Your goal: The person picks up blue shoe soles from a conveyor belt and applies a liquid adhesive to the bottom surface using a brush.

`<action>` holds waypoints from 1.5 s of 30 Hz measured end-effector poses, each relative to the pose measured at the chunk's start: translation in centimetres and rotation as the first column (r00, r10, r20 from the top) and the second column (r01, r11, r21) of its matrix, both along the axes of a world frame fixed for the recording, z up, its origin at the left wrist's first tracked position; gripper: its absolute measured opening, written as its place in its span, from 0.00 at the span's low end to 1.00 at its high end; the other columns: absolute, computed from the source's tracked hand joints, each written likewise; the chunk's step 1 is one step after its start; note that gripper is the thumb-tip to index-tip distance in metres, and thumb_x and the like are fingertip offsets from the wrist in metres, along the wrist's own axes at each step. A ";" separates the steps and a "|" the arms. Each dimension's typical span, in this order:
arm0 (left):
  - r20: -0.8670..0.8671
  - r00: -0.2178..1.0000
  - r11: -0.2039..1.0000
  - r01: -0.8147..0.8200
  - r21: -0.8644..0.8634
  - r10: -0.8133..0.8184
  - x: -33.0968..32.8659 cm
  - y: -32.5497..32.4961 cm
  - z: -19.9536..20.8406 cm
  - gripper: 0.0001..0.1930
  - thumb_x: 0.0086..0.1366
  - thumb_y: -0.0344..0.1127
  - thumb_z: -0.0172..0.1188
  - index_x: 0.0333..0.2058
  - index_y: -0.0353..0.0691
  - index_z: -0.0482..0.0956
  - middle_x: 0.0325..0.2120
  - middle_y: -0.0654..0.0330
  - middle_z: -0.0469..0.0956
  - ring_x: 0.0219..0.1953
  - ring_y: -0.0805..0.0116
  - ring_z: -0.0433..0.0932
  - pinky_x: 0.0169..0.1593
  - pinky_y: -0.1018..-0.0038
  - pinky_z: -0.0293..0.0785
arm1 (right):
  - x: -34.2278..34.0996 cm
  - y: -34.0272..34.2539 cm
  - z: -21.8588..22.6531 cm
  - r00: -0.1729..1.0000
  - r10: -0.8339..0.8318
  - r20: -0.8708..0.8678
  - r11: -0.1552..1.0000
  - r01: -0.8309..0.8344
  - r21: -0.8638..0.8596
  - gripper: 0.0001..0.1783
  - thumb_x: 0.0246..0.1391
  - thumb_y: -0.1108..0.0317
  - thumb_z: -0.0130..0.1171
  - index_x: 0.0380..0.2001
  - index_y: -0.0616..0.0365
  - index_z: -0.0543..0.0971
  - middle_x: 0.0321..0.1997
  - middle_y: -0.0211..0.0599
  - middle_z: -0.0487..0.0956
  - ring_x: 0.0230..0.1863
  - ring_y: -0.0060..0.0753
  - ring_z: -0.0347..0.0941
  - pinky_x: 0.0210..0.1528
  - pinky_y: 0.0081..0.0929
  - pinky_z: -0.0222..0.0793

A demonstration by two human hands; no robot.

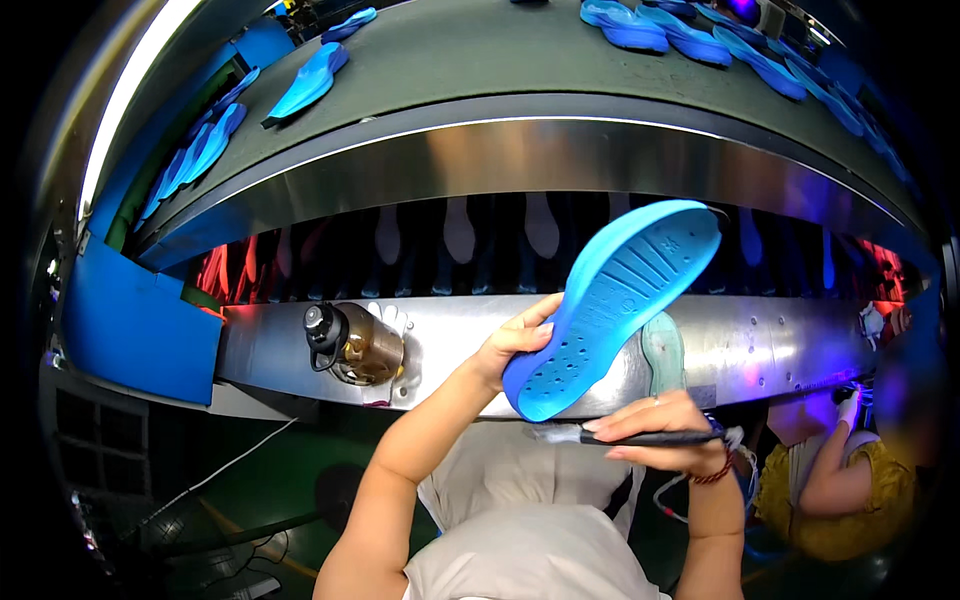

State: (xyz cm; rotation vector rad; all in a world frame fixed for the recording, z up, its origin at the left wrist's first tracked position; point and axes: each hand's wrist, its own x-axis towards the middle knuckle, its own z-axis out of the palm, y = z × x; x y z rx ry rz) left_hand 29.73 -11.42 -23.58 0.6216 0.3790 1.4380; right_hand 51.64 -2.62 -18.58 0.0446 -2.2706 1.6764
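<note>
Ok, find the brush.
In the head view, right of centre, the brush is in the right hand, its tip appearing just below the blue sole.

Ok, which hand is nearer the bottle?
Left. The left hand, gripping the sole, is right of the bottle; the right hand, holding the brush, is farther right.

I count one left hand (515, 345) and one right hand (655, 425), one bright-blue perforated foam sole (610, 310) and one black-handled brush (680, 437). The steel bench (780, 350) carries one amber bottle with a black lid (370, 345) towards its left end and one pale-green sole-shaped piece (663, 355) by its near edge. On the dark-green belt (480, 60), at least five blue soles (690, 38) crowd the far right corner.
</note>
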 end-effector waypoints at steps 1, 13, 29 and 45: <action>-0.012 0.999 0.999 0.044 -0.021 -0.044 -0.2 0.3 0.1 0.31 0.56 0.35 0.54 0.57 0.37 0.55 0.49 0.52 0.67 0.49 0.63 0.69 0.53 0.68 0.65 | 0.0 0.3 0.2 0.999 0.027 -0.022 0.999 -0.027 -0.027 0.10 0.39 0.78 0.62 0.30 0.63 0.79 0.35 0.44 0.79 0.38 0.38 0.76 0.42 0.27 0.72; -0.259 0.832 0.833 0.359 -0.420 -0.490 -0.2 1.2 3.7 0.32 0.55 0.41 0.54 0.56 0.33 0.58 0.52 0.49 0.64 0.53 0.61 0.65 0.56 0.69 0.59 | -0.2 2.0 2.1 0.995 0.087 0.057 0.976 -0.096 0.193 0.11 0.41 0.75 0.61 0.32 0.56 0.79 0.40 0.34 0.78 0.40 0.30 0.76 0.40 0.21 0.71; -0.240 0.927 0.891 0.166 -0.423 -0.287 -3.2 -1.4 3.3 0.31 0.52 0.44 0.54 0.51 0.28 0.65 0.49 0.47 0.68 0.48 0.58 0.69 0.53 0.68 0.62 | 0.4 3.5 0.3 0.991 -0.109 -0.078 0.970 0.123 0.209 0.12 0.39 0.79 0.62 0.33 0.61 0.79 0.38 0.42 0.78 0.41 0.36 0.76 0.45 0.26 0.71; 0.223 0.971 0.915 0.162 -0.371 -0.082 -6.8 -2.2 1.4 0.30 0.56 0.53 0.50 0.50 0.35 0.68 0.46 0.50 0.71 0.48 0.60 0.70 0.56 0.66 0.61 | 1.2 1.2 2.1 0.995 -0.073 -0.067 0.996 0.069 -0.053 0.16 0.35 0.73 0.67 0.32 0.65 0.79 0.37 0.45 0.78 0.39 0.36 0.76 0.43 0.25 0.72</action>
